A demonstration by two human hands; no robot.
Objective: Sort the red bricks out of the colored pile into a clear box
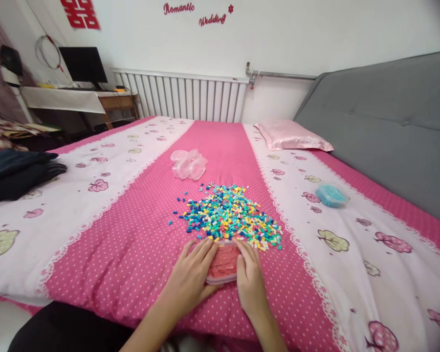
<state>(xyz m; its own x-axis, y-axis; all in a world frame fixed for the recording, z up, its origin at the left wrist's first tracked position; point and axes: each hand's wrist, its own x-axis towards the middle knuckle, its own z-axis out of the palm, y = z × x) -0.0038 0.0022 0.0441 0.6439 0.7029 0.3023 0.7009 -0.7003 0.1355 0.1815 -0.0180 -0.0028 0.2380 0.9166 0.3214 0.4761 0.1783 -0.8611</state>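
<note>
A clear plastic box [224, 265] with reddish contents lies on the bed close to me. What fills it is too unclear to name. My left hand [191, 275] is closed around the box's left side, fingers over the rim and thumb at the near edge. On the opposite side, my right hand [252, 279] grips the box, its fingers reaching the far rim. Just beyond my fingertips a heap of small colored building bricks [230, 211] spreads over the pink dotted cover, with several loose blue ones at its left.
Past the heap sits a clear, petal-shaped plastic tray [189, 165]. A box with light-blue contents [330, 195] rests at the right. Further back are a pink pillow [292, 134] and a grey headboard [385, 117]. Dark clothing [18, 173] lies at the left edge.
</note>
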